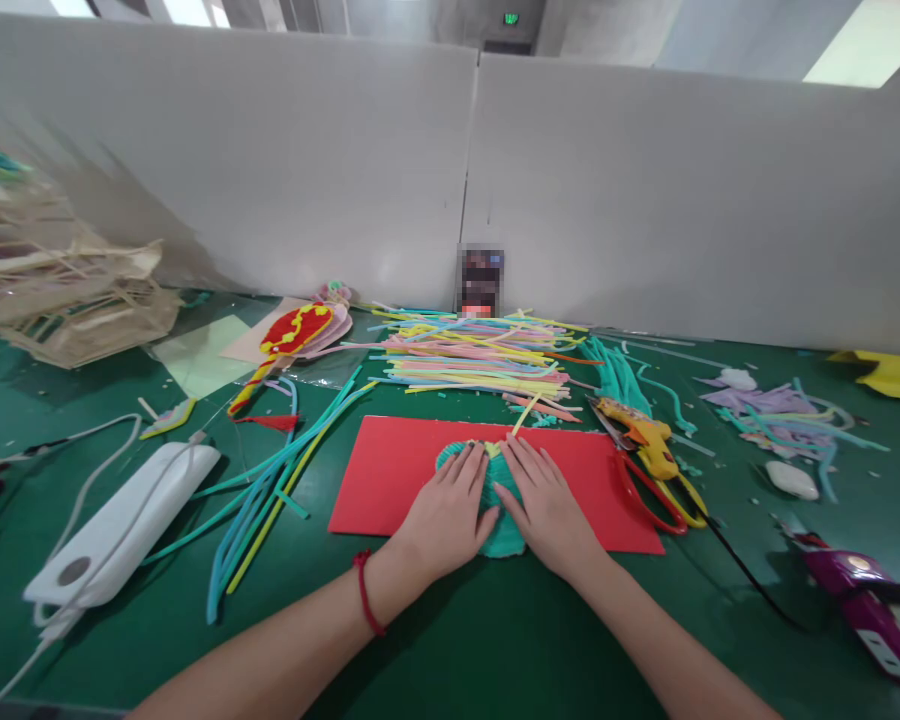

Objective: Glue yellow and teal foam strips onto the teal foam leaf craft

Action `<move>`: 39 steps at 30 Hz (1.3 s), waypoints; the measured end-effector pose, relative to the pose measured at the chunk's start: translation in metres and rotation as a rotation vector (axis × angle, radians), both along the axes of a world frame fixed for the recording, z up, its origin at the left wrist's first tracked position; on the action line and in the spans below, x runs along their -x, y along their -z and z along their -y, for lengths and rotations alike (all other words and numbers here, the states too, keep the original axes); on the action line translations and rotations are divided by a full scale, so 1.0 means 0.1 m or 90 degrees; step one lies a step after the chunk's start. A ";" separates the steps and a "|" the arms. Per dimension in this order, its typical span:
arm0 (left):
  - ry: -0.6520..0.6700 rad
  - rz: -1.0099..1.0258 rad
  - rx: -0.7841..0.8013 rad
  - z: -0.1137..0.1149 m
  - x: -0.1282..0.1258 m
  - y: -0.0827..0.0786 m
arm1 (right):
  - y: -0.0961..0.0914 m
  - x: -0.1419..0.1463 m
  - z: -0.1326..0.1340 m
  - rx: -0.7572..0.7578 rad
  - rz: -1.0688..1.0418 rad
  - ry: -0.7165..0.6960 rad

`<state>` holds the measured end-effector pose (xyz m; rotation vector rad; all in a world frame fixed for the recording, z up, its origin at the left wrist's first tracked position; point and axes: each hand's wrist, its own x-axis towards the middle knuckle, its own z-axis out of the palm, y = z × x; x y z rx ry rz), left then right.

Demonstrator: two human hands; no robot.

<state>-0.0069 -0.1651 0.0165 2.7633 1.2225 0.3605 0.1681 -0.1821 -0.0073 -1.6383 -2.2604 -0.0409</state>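
Both hands lie flat on a teal piece (504,535) with a ribbed surface, made of strips laid side by side. My left hand (454,510) covers its left part, fingers stretched out and pointing away from me. My right hand (544,500) presses on its right part, fingers also extended. A thin yellow strip (523,415) sticks out beyond the right fingertips; its near end is hidden. Beneath the teal piece lies a red sheet (382,470) of card or paper. Much of the teal piece is hidden under my palms and fingers.
Behind the sheet lies a pile of pastel strips (480,355). Scissors (637,490) and a yellow glue gun (649,440) overlap the sheet's right end. A white power strip (124,525) and loose blue strips (259,510) are left; a purple tool (859,590) is right.
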 end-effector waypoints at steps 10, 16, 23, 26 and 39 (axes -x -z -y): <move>0.012 0.015 -0.027 -0.03 0.02 0.04 | -0.06 -0.19 -0.02 0.065 -0.135 0.021; 0.014 0.000 -0.016 -0.04 0.02 0.03 | -0.30 -1.09 -0.03 -0.115 -0.106 0.360; 0.015 -0.005 -0.016 -0.03 0.01 0.02 | -0.38 -1.70 -0.18 0.246 -0.075 0.539; 0.014 0.000 -0.020 -0.03 0.01 0.03 | -0.44 -1.76 -0.26 0.290 -0.079 0.496; 0.010 0.004 0.029 -0.04 0.01 0.05 | -0.56 -2.10 -0.39 0.262 -0.029 0.485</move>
